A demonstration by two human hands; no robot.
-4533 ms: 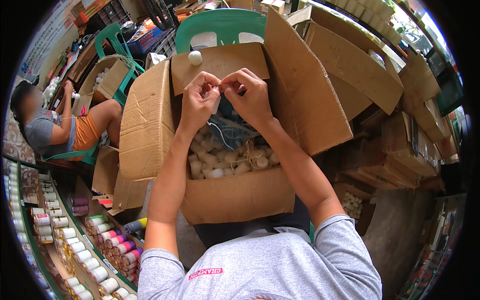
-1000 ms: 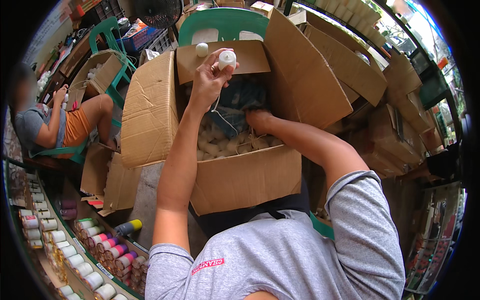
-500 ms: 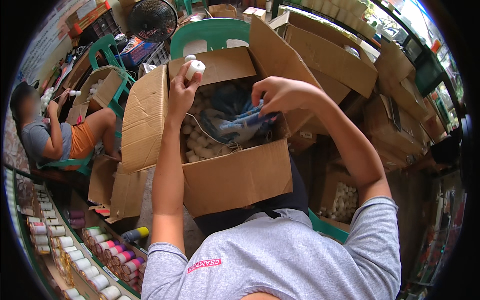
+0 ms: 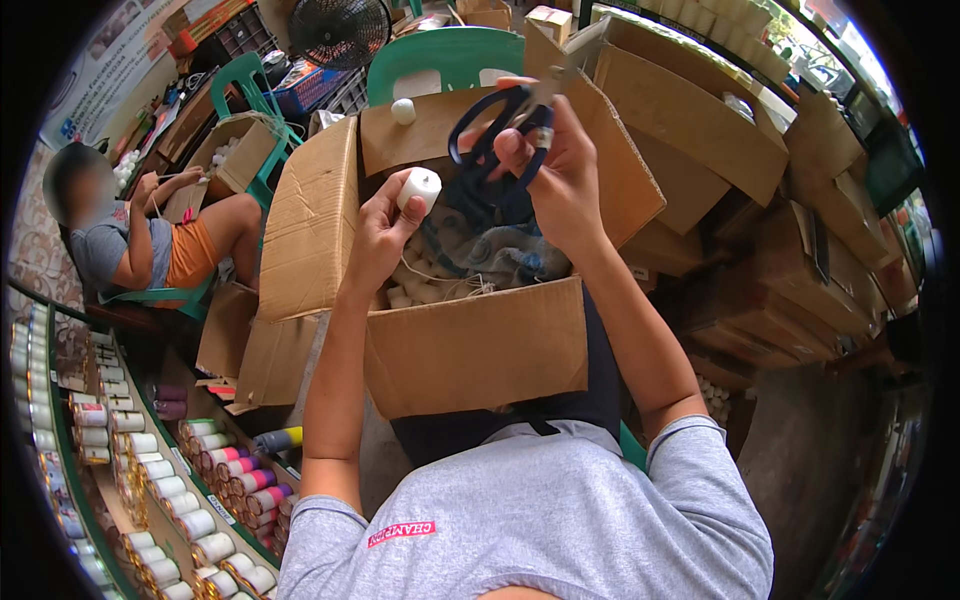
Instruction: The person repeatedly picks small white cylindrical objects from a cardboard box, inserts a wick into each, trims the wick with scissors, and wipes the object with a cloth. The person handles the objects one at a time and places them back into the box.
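In my left hand (image 4: 376, 240), a short white candle (image 4: 424, 186) is pinched between thumb and fingers, its wick stub facing up. My right hand (image 4: 566, 180) is raised to the right of it, closed on a pair of scissors (image 4: 543, 140) with dark blue handles; the blades point up and are blurred. Both hands are above an open cardboard box (image 4: 475, 350). Inside lie several pale candle pieces, a loose white string (image 4: 440, 278) and a bluish cloth (image 4: 510, 250). A small white rounded piece (image 4: 403, 111) shows at the box's far flap.
A green plastic chair (image 4: 440, 50) stands behind the box. More cardboard boxes (image 4: 690, 110) are stacked at the right. Racks of thread-like spools (image 4: 215, 546) fill the lower left. Another person (image 4: 150, 230) sits at the left, beside a box; a black fan (image 4: 340, 32) is at the back.
My right hand has come up from the cloth with the scissors. My left hand has lowered a little with the candle, apart from the rounded white piece. The cloth has slumped.
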